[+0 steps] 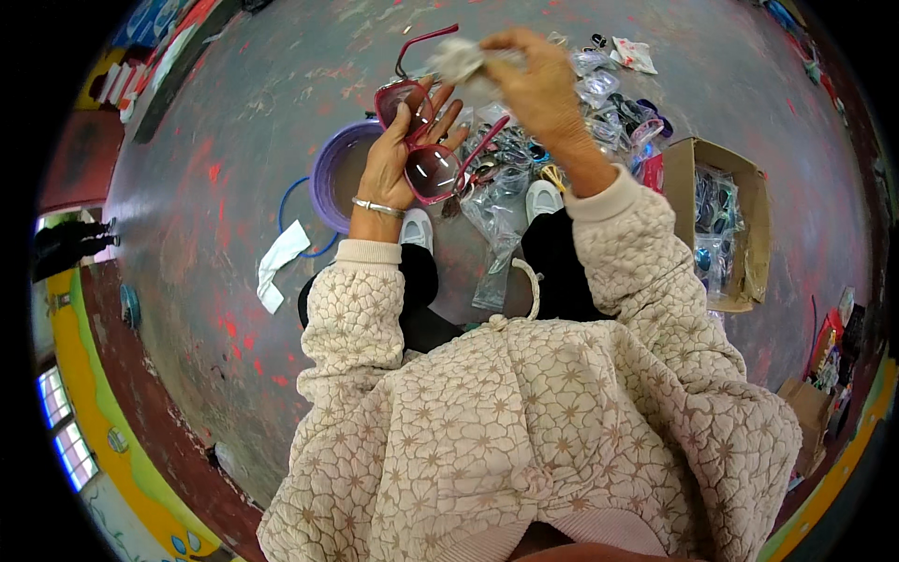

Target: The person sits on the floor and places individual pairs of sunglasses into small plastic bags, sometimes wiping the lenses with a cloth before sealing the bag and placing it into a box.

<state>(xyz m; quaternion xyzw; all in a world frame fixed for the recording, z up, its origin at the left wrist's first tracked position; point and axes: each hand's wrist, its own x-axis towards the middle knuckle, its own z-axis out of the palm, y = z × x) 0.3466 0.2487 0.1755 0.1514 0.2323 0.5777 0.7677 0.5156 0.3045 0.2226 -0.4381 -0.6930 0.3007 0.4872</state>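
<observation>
My left hand (398,155) grips a pair of sunglasses (433,172) by the middle of the frame. They have large grey-brown lenses and dark pink rims, and both temples stand unfolded. Above and to the right of them, my right hand (538,89) pinches a crumpled whitish cloth (457,61), slightly blurred and close to the upper temple. Below my hands, a heap of glasses in clear plastic sleeves (510,192) covers the floor between and beyond my feet.
A purple basin (332,178) stands left of my left wrist, with a blue hoop beside it. A white paper or cloth piece (282,265) lies nearby. On the right, an open cardboard box (749,225) holds more sleeved glasses. A white packet (635,54) lies beyond the heap.
</observation>
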